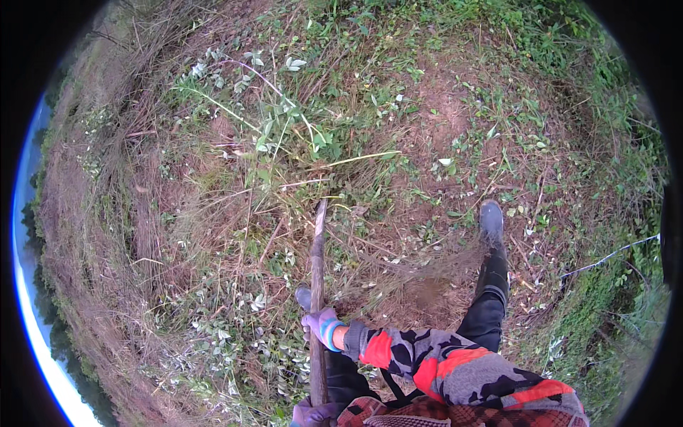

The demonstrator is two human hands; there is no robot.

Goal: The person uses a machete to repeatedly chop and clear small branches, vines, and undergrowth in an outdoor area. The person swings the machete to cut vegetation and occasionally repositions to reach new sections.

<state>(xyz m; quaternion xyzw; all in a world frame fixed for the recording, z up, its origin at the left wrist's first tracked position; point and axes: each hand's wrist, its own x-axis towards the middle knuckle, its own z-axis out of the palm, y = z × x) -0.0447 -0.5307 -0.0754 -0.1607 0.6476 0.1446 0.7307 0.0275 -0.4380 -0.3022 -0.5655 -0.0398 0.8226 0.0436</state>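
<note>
Both my hands wear purple gloves and hold a long wooden handle. My right hand grips it partway along, with a blue-striped cuff at the wrist and a patterned grey, red and black sleeve behind it. Lower down, at the bottom edge of the picture, my left hand is closed around the handle and partly cut off. The handle runs away from me over the ground. Its far end lies among cut stems and grass, where any tool head is hidden.
My boots stand apart on reddish soil strewn with leaves and twigs. Leafy cut stems lie ahead. Dry brush covers the left side, green plants the right. A thin pale cord or stem stretches at right.
</note>
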